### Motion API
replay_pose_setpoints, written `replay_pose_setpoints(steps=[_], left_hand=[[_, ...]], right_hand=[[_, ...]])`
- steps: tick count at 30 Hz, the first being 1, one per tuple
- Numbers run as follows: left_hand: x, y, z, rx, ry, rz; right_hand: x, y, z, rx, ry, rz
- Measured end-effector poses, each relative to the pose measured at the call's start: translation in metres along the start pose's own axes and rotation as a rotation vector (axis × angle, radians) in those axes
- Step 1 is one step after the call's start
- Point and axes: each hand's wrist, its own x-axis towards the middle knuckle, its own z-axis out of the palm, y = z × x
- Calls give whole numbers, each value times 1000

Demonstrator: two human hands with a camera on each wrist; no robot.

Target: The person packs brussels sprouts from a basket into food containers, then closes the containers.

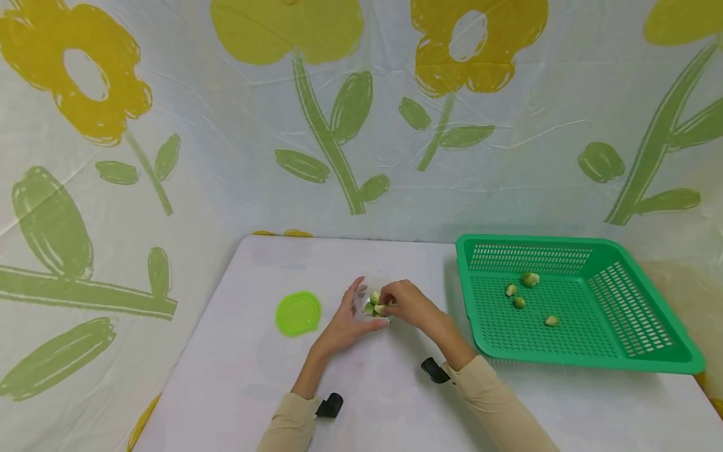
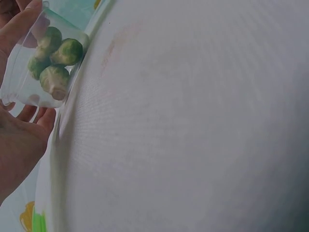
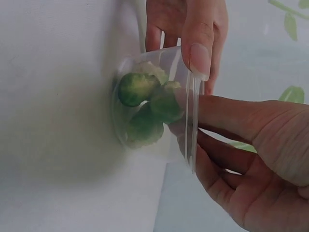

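Note:
A clear plastic tub (image 2: 19,82) stands on the table, with several Brussels sprouts (image 2: 54,79) inside. My left hand (image 1: 346,326) grips the tub from the left side, its thumb over the rim in the right wrist view. From the other side, my right hand (image 1: 415,304) reaches down past the rim. Its thumb and fingertips pinch a green Brussels sprout (image 3: 165,104) inside the tub, partly blurred by the plastic wall.
Right of the hands sits a large green plastic basket (image 1: 565,361) with several loose Brussels sprouts (image 1: 530,279) on its bottom. A lime-green lid (image 1: 298,313) lies flat to the left of the tub. Behind the white table (image 1: 361,383) hangs a flower-printed cloth (image 1: 237,125).

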Motion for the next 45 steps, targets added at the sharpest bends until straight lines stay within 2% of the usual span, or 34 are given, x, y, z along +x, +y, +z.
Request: replay_pose_setpoints(steps=[7, 20, 36, 45], left_hand=[[1, -1, 0, 1, 3, -5], [0, 1, 1, -5, 11, 4], [0, -2, 1, 5, 9, -6], [-1, 3, 1, 10, 21, -1]], right_hand=[[2, -3, 2, -41, 9, 20], [-2, -4, -2, -73, 13, -21], [-19, -7, -26, -148, 201, -86], [-25, -4, -52, -158, 232, -105]])
